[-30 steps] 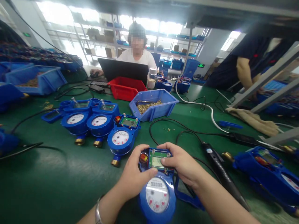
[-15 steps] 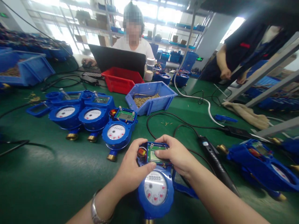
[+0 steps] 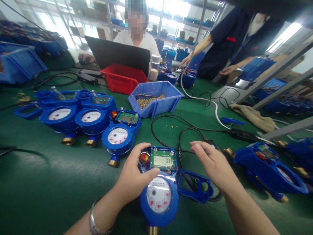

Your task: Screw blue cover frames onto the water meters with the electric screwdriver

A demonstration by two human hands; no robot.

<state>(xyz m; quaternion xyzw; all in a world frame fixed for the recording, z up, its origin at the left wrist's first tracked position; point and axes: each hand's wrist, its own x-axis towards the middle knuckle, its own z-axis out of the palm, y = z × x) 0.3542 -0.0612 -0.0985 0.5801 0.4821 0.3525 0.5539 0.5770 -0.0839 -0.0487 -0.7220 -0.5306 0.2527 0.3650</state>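
Our left hand (image 3: 133,178) grips the water meter (image 3: 158,197) at 6 o'clock, display board (image 3: 161,160) bare | right hand (image 3: 212,163) hovers empty, fingers loose, at its 3 o'clock | step: inspection, we judge | refitting needs the cover (image 3: 182,186) beside it

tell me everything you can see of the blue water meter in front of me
The blue water meter lies face up on the green table: a plastic-looking body with a round white dial, red pointers and a number row. Its top is uncovered, baring a green circuit board whose LCD reads 03, a red-orange part beside it. A brass fitting shows at the near end. The left hand grips its left side; the right hand hovers clear.
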